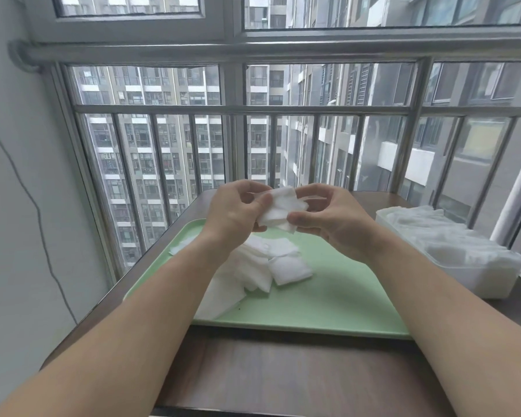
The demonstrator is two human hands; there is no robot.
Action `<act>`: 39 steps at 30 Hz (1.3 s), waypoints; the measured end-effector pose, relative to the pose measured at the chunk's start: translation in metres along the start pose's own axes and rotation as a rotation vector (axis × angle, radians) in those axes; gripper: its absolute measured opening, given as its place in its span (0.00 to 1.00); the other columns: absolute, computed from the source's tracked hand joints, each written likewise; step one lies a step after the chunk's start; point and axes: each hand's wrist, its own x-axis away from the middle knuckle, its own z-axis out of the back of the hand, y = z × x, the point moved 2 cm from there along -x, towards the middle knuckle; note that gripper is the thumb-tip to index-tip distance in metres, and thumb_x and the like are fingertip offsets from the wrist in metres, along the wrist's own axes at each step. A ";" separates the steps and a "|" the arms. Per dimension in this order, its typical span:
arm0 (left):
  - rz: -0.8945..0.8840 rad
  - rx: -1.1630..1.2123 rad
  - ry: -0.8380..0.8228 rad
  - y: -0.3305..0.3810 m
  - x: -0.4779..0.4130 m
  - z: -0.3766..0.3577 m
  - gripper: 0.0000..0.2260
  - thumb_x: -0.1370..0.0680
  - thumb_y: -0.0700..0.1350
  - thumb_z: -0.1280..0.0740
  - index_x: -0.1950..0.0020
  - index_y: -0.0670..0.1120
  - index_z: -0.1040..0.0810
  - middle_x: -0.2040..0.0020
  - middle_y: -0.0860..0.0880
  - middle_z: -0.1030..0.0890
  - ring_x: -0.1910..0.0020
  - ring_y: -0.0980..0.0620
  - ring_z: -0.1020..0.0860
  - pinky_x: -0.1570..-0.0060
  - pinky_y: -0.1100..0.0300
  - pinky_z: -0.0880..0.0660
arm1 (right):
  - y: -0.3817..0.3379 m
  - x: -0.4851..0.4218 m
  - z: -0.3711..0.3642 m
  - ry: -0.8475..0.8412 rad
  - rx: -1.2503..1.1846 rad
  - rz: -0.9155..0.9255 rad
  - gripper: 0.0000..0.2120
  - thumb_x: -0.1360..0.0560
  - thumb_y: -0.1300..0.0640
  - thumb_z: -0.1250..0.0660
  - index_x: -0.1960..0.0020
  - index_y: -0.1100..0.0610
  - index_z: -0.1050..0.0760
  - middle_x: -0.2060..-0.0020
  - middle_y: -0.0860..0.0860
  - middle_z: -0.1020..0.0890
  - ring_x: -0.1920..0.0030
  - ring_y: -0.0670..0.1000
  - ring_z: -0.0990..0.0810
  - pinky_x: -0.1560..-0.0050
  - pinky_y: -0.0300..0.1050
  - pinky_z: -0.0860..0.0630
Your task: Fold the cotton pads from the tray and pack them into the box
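Both hands are raised above the far part of a pale green tray [337,299]. Between them is a white cotton pad [282,207], partly folded. My left hand [238,212] pinches its left side with thumb and curled fingers. My right hand [334,218] pinches its right and lower edge. A loose pile of white cotton pads [262,269] lies on the tray below the hands, partly hidden by my left forearm. A white box [475,275] holding white pads stands to the right of the tray.
The tray and box rest on a dark wooden table [283,374] pushed against a metal window railing [241,109]. A thin grey cable [27,191] hangs down the white wall on the left. Bare tabletop shows in front of the tray.
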 end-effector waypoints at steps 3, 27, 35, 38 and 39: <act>0.097 0.119 -0.010 0.000 0.001 -0.001 0.05 0.20 0.42 0.30 0.45 0.44 0.18 0.49 0.44 0.16 0.55 0.47 0.15 0.63 0.61 0.20 | -0.001 0.000 0.000 -0.012 -0.053 0.017 0.26 0.41 0.66 0.22 0.44 0.64 0.22 0.53 0.62 0.17 0.53 0.60 0.16 0.48 0.52 0.17; 0.178 0.202 -0.180 0.005 0.005 0.000 0.06 0.22 0.42 0.28 0.45 0.45 0.18 0.52 0.47 0.15 0.57 0.53 0.16 0.61 0.62 0.21 | -0.019 0.000 0.019 0.196 -0.217 0.117 0.07 0.20 0.63 0.34 0.43 0.60 0.23 0.54 0.53 0.18 0.54 0.51 0.20 0.60 0.42 0.23; 0.079 0.068 -0.216 0.009 0.009 -0.005 0.05 0.24 0.39 0.27 0.49 0.47 0.16 0.57 0.48 0.13 0.60 0.53 0.15 0.63 0.64 0.21 | -0.022 0.008 0.004 0.020 0.183 0.080 0.21 0.37 0.60 0.21 0.46 0.65 0.18 0.49 0.65 0.16 0.51 0.61 0.18 0.41 0.68 0.25; 0.053 0.041 -0.216 0.011 0.010 -0.005 0.07 0.22 0.46 0.28 0.46 0.46 0.15 0.56 0.47 0.13 0.60 0.55 0.15 0.63 0.63 0.20 | -0.021 0.009 0.000 0.030 0.299 0.110 0.15 0.33 0.63 0.22 0.49 0.68 0.19 0.54 0.66 0.15 0.58 0.57 0.22 0.57 0.54 0.26; 0.049 0.033 -0.215 0.011 0.010 -0.006 0.09 0.21 0.48 0.29 0.45 0.46 0.15 0.56 0.47 0.13 0.60 0.55 0.15 0.64 0.63 0.21 | -0.021 0.009 0.000 0.033 0.314 0.119 0.14 0.31 0.64 0.23 0.49 0.68 0.19 0.55 0.65 0.15 0.60 0.56 0.23 0.60 0.50 0.28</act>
